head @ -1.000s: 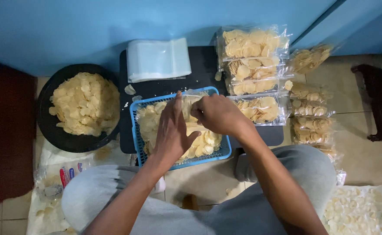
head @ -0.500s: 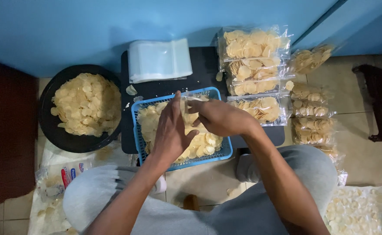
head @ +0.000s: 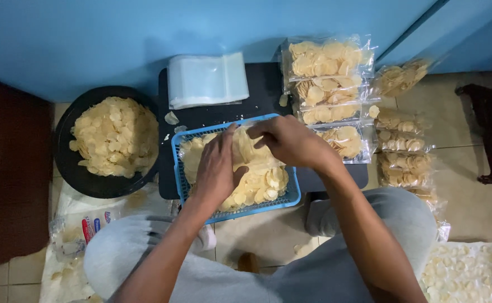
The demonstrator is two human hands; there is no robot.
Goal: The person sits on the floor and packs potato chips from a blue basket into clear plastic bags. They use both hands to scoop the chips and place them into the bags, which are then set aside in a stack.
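Observation:
A blue mesh basket full of pale round chips sits on a low black table. Both hands are over it. My left hand grips the side of a clear plastic bag partly filled with chips. My right hand pinches the bag's top edge from the other side. The bag stands among the loose chips in the basket.
A black round pan heaped with chips lies left of the table. A stack of empty clear bags rests at the table's back. Several filled chip bags are piled right, more along the floor. A dark stool stands far right.
Both hands stay on the bag over the basket, shifting only slightly; the right hand has moved a little lower along the bag's top.

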